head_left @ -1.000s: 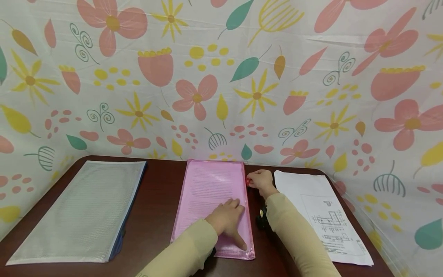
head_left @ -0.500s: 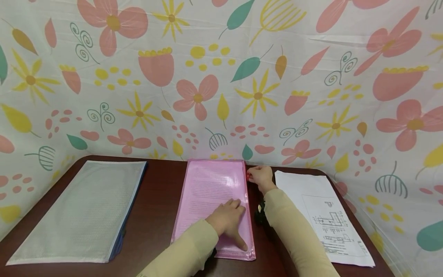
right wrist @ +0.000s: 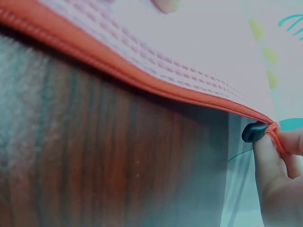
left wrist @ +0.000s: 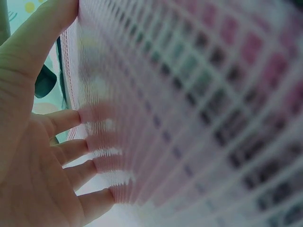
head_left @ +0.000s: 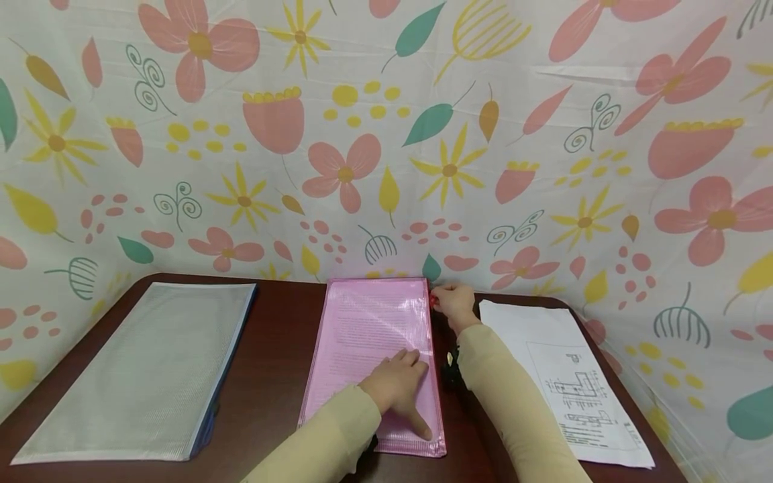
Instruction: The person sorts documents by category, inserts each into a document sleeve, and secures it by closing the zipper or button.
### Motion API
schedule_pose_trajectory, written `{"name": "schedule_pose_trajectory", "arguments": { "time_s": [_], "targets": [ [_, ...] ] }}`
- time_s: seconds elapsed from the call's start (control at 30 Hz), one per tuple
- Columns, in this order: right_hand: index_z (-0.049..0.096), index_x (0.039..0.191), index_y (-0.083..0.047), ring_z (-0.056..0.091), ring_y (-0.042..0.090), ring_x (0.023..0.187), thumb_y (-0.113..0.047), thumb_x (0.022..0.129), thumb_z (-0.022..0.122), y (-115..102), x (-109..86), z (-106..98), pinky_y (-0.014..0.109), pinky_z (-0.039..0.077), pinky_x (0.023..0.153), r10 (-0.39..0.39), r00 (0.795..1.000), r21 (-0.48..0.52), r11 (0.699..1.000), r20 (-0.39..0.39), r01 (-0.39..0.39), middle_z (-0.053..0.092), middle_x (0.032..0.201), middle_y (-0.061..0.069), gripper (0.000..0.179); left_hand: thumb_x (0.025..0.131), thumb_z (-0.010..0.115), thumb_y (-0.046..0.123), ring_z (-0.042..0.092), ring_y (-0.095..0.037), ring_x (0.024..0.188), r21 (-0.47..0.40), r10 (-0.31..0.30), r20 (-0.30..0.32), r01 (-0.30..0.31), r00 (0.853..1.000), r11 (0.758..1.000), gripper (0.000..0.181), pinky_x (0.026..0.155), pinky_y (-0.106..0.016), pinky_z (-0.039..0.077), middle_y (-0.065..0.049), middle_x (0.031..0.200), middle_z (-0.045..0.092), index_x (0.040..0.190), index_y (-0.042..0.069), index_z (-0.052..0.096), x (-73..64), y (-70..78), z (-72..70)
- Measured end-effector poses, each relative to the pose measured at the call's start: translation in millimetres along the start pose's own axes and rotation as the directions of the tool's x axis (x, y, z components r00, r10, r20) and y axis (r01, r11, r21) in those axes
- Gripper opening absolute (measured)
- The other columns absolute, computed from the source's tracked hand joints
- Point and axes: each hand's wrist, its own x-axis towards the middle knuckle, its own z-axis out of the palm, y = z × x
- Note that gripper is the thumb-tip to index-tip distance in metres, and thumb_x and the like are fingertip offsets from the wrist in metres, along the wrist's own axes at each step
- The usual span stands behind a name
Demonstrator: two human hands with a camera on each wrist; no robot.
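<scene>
A pink mesh zip folder [head_left: 356, 322] lies on the table with printed paper showing through its cover. My left hand [head_left: 397, 384] rests on its lower right part, fingers spread; the left wrist view shows the fingertips [left wrist: 102, 201] against the ridged plastic. Along the folder's right side runs a red zipper [right wrist: 156, 87]. Near its far end, my right hand [head_left: 455, 302] pinches the red zipper pull [right wrist: 274, 135] between thumb and fingers. A dark piece [right wrist: 254, 132] sits right beside the pull.
To the left lies a whitish mesh zip folder [head_left: 139, 362] with a blue edge. A stack of printed sheets [head_left: 555, 376] lies right of my right forearm. Behind the dark brown table [head_left: 278, 376] hangs a flower-patterned cloth [head_left: 362, 134].
My right hand has slid away from me along the folder's right edge, toward the far corner, still pinching the zipper pull. My left hand has stayed in place.
</scene>
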Motion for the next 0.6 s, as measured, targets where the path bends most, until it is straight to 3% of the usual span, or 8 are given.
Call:
{"name": "schedule_pose_trajectory", "arguments": {
  "time_s": [0.3,0.6],
  "targets": [
    [0.063,0.087,0.005,0.061,0.014,0.064,-0.005,0.084,0.062,-4,3.9,2,0.029,0.057,0.065,-0.035,0.999,0.005,0.999,-0.030,0.035,0.061,0.083,0.010,0.010,0.045,0.079,0.071,0.029,-0.029,0.141,-0.005,-0.004,0.017,0.004,1.000,1.000,0.120,0.112,-0.048,0.031,-0.008,0.155,0.027,0.143,0.015,0.038,-2.6,1.5,-1.4],
    [0.066,0.102,0.006,0.058,0.009,0.062,-0.007,0.086,0.063,-9,13.1,8,0.022,0.053,0.062,-0.037,0.996,0.007,0.999,-0.078,0.037,0.059,0.086,0.007,0.020,0.045,0.080,0.070,0.030,-0.029,0.141,-0.010,-0.004,0.008,0.004,1.000,1.000,0.119,0.112,-0.047,0.032,-0.008,0.154,0.029,0.142,0.015,0.039,-3.3,0.2,-2.0]
  ]
}}
